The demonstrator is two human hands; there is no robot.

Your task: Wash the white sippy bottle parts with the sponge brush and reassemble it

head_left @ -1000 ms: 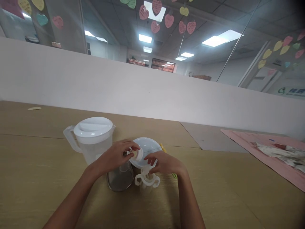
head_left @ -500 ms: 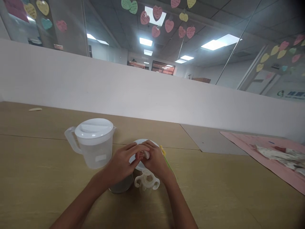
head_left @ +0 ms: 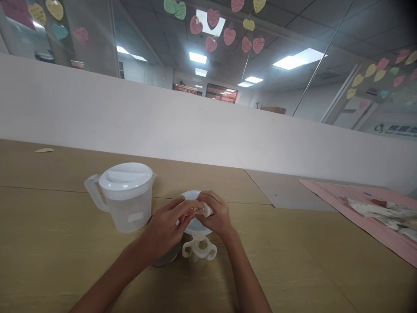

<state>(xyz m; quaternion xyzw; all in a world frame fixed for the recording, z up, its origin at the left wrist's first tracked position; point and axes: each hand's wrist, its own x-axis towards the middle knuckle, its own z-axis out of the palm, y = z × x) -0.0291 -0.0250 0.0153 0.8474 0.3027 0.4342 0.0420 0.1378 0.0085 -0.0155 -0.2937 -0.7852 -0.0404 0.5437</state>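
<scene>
Above a pale bowl, my left hand and my right hand meet, fingers closed on one small white and clear piece. The left fingers pinch its clear end; the right fingers wrap the white end. Its exact kind is not plain, as fingers cover much of it. Just below the hands stands a clear baby bottle with two curved white handles and an open top. A dark round container lies partly hidden under my left hand and wrist.
Left of my hands stands a translucent plastic jug with a white lid. A pink cloth with crumpled fabric lies at the far right. A flat yellowish scrap lies at the back left. A white wall borders the table.
My right hand has turned and shifted slightly right, showing more of the white piece. A yellow thing with a thin green stem beside that hand no longer shows.
</scene>
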